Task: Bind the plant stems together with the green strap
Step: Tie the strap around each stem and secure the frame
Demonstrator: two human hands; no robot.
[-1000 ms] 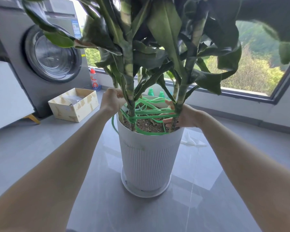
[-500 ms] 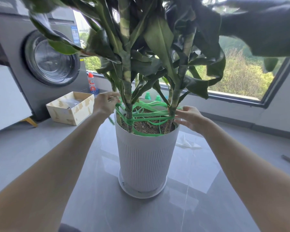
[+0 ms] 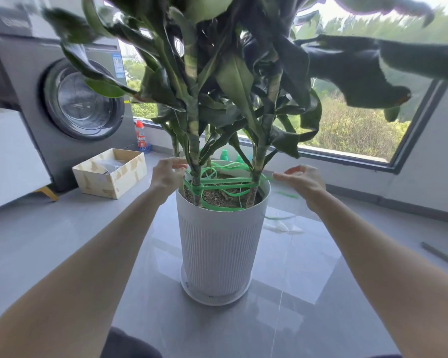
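— Fingers (image 3: 278, 176) of the right hand (image 3: 304, 180) are pinching, thumb against forefinger, the free end of the green strap (image 3: 225, 180) just past the right rim of the pot (image 3: 219, 241).

— And the left hand (image 3: 166, 175)?

— Its fingers (image 3: 177, 166) are curling in beside the left one of the plant stems (image 3: 195, 161), right at the strap's loops. Whether they are gripping the strap I cannot tell. Both forearms are reaching forward from the bottom corners, one to each side of the pot.

— What is the pot standing on?

— It is standing upright in a white saucer (image 3: 192, 288) on the grey floor (image 3: 62, 241).

— And what is it holding?

— Brown soil (image 3: 217, 198) is filling it nearly to the rim, and the stems are rising out of that, one at the left and one at the right, with thinner ones behind. The strap is running several times around and between the two front stems just above the soil, and slack loops are lying on the soil and by the far rim.

— Farther back?

— A cardboard box (image 3: 101, 186) is sitting open on the floor to the left, well apart from the pot, with something in clear plastic (image 3: 111, 165) lying in it. Behind it a small bottle (image 3: 141, 140) is standing beside a grey washing machine (image 3: 70, 104), and a window (image 3: 347, 125) is showing trees beyond the leaves.
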